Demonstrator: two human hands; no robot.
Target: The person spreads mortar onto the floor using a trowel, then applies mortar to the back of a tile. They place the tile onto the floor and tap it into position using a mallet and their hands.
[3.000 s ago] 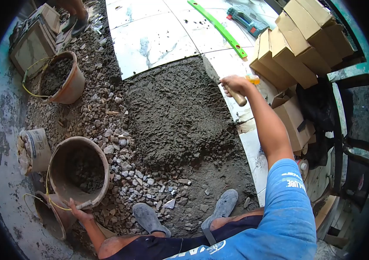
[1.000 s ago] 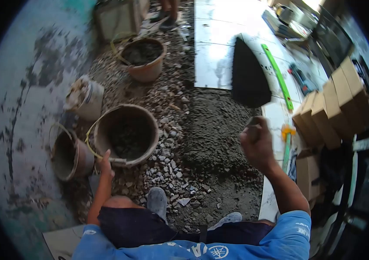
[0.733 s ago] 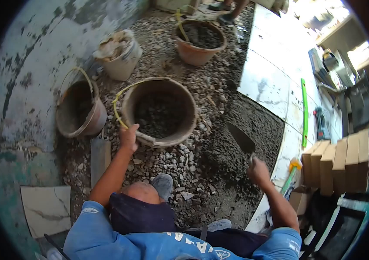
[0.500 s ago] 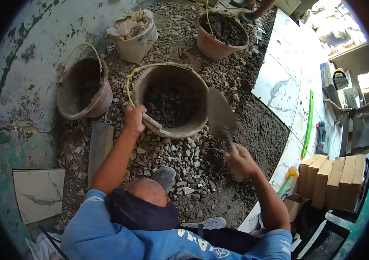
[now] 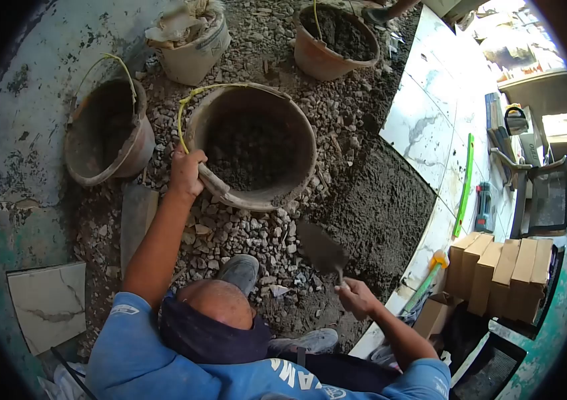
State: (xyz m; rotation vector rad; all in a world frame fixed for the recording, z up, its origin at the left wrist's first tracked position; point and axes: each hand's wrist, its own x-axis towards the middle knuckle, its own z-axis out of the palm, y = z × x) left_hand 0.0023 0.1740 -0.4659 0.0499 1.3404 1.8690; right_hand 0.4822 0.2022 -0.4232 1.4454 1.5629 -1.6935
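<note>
- Underfoot, a raw floor (image 5: 257, 233) of loose grey gravel and broken stone, bounded along its left edge by a stained, peeling wall (image 5: 10, 133).
- Toward the floor's right side, a dark bed of wet mortar (image 5: 383, 207), butting against laid white marbled tiles (image 5: 423, 127) along the right edge.
- On those tiles, a green spirit level (image 5: 463, 180) with a blue power tool (image 5: 485, 208) just beside it; past them, at the near right corner, a row of cardboard boxes (image 5: 500, 270).
- Left hand (image 5: 187, 172) clamped on the near rim of the large bucket (image 5: 251, 201), fingers curled over the edge. Bucket in the middle of the gravel, part-filled with dark mix, yellow cord handle at its left.
- Right hand (image 5: 357, 298) closed tight around the handle of a trowel (image 5: 320, 247). Blade tilted above the gravel near the mortar's near edge, apart from the large bucket.
- Just left of the large bucket, close to the wall, a second muddy bucket (image 5: 103, 133).
- Toward the far edge, a white tub (image 5: 190, 47) stuffed with a crumpled bag and an orange bucket (image 5: 333, 43) holding dark mix.
- At the near left corner, one loose marbled tile (image 5: 47, 303) lying flat.
- Trowel handle hidden inside the fist; hard to tell whether the blade carries any mortar.
- Floor of the large bucket lost in shadow.
- At the top edge, another person's foot (image 5: 380, 12), cut off above the ankle.
- One grey shoe (image 5: 238, 272) visible on the gravel, the other half hidden behind the knee.
</note>
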